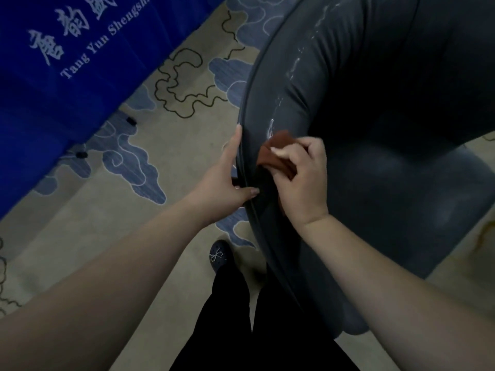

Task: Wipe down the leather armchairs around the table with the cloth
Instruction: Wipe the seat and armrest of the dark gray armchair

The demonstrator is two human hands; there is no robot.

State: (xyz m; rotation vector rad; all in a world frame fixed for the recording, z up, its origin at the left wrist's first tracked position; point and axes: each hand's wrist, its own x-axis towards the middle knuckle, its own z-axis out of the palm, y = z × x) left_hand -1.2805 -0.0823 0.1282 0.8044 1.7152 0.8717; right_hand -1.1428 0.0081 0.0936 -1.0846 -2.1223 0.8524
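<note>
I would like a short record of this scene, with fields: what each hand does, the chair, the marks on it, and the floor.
left hand: holds the rim of the armchair, thumb over the edge
right hand: grips the brown cloth against the top of the chair back
marks: whitish streaks ahead of the cloth
floor: patterned carpet

Dark grey armchair [375, 129], rust-brown cloth [278, 153], beige cloud-patterned carpet [174, 145]

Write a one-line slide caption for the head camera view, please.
Right hand presses a brown cloth on the dark leather armchair; left hand grips its back edge.
</note>
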